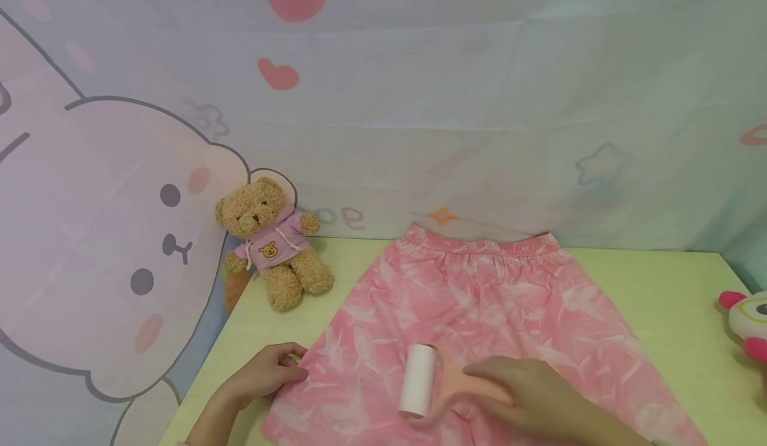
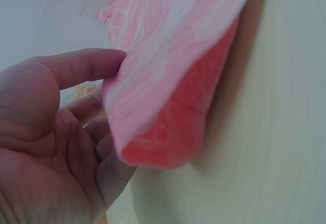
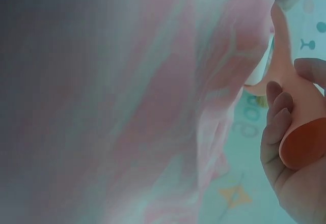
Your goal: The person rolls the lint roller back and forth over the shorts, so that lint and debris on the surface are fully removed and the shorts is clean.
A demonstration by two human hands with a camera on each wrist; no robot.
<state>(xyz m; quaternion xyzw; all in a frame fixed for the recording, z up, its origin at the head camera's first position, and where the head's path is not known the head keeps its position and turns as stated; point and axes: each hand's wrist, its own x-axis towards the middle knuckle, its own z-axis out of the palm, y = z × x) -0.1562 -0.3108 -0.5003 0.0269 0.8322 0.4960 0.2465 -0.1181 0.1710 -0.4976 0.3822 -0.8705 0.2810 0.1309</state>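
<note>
A pink and white patterned skirt (image 1: 479, 299) lies spread on the table, its gathered waistband at the back. At its lower left edge the left hand (image 1: 266, 373) pinches the fabric; in the left wrist view thumb and fingers of the hand (image 2: 66, 127) hold the cloth (image 2: 147, 66), whose edge is lifted into a fold. The right hand (image 1: 533, 393) grips the orange handle of a lint roller, and its white roll (image 1: 418, 379) lies over the skirt's middle. The right wrist view shows fingers (image 3: 277, 127) curled round the handle (image 3: 300, 96).
A teddy bear (image 1: 278, 243) in a purple hoodie sits at the table's back left corner. Part of a white and pink plush toy (image 1: 749, 319) shows at the right edge. Behind the pale green table (image 1: 671, 299) hangs a printed backdrop (image 1: 419, 100).
</note>
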